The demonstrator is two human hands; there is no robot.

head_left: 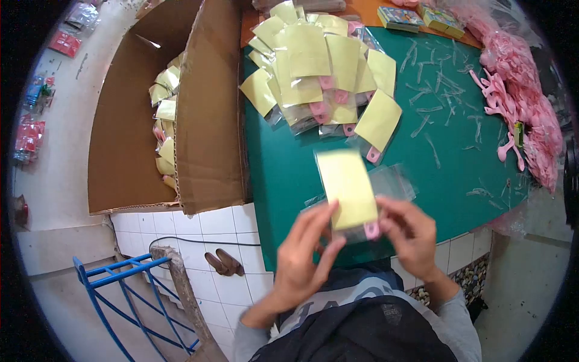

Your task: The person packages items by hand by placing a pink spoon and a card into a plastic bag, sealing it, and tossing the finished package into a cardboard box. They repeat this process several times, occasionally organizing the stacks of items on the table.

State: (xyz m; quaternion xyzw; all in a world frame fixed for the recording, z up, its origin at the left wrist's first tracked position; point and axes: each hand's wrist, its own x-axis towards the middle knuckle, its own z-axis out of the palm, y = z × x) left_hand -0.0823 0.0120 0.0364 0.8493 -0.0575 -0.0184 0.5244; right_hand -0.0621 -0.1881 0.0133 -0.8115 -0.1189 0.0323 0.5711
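A clear plastic packet with a yellow card (pixel 347 190) inside is between my two hands, over the near edge of the green table. The pink end of an item shows at its lower right corner. My left hand (pixel 301 256) grips the packet's left edge with fingers and thumb. My right hand (pixel 411 232) pinches its lower right side, beside the pink end. Flat clear plastic bags (pixel 392 181) lie on the table, partly hidden behind the packet. Just beyond, a heap of similar packets (pixel 307 54) is piled up.
An open cardboard box (pixel 211 120) with more packets stands left of the table. Pink plastic items (pixel 512 78) are heaped at the right, near scattered clear strips (pixel 443 81). Stacks of printed cards (pixel 401 18) lie at the back. A blue metal frame (pixel 129 277) stands lower left.
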